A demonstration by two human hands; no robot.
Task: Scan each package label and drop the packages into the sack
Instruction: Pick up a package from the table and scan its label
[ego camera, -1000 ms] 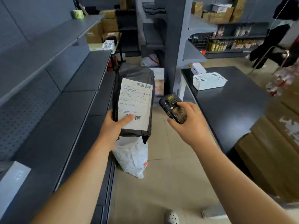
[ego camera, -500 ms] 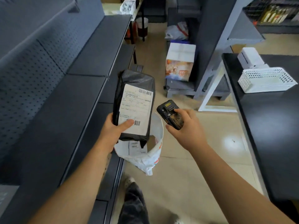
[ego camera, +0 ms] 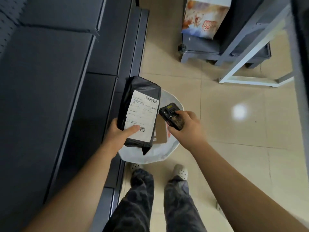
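Hands grip package (ego camera: 139, 113) and scanner (ego camera: 172, 118) over sack (ego camera: 160, 154), tiled floor (ego camera: 234, 131).

1. Even, fairly bright indoor light; an overhead lamp's round glare spot (ego camera: 239, 111) lies on the glossy floor (ego camera: 234, 139).
2. Left of that spot, the shelving (ego camera: 50, 81) stays dark.
3. Frame edges bend; details soft.

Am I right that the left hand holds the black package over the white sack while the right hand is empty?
Not quite: the head view shows the right hand gripping a black handheld scanner. The left hand does hold the black package over the white sack.
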